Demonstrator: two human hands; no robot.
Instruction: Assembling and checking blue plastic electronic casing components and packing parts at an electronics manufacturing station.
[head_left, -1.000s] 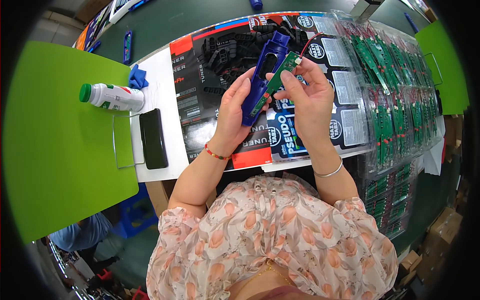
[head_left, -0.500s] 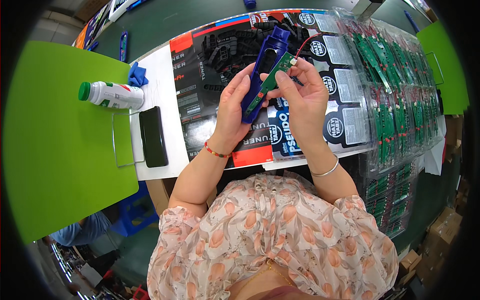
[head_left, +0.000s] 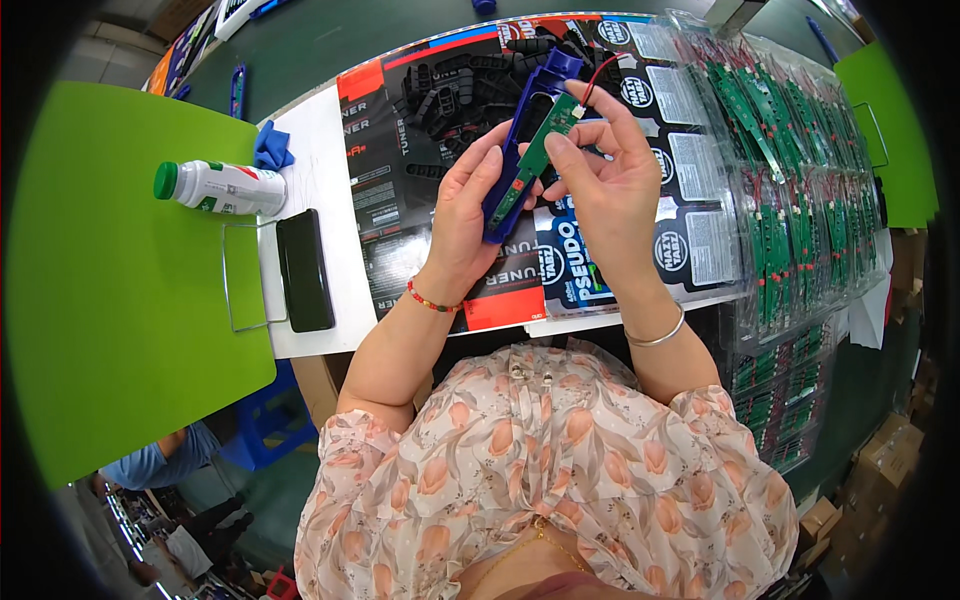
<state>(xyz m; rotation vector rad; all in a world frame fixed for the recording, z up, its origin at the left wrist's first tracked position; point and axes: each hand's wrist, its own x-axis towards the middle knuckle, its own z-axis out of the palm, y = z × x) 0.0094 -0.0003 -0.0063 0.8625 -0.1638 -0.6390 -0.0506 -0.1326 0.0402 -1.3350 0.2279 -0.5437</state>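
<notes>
Blue housing [head_left: 515, 150] clamped in left hand [head_left: 467, 205] and board [head_left: 537, 158] pinched in right hand [head_left: 612, 185] clear the tray's [head_left: 738, 250] edge.

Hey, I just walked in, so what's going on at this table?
A person's left hand holds a dark blue plastic housing, while their right hand grips a narrow green circuit board against it. A red wire rises from the board's upper end. The board overlaps the housing; whether it is fully seated is hard to tell. Beyond the hands lies a pile of black plastic parts, and to the right are more green circuit boards in clear trays.
</notes>
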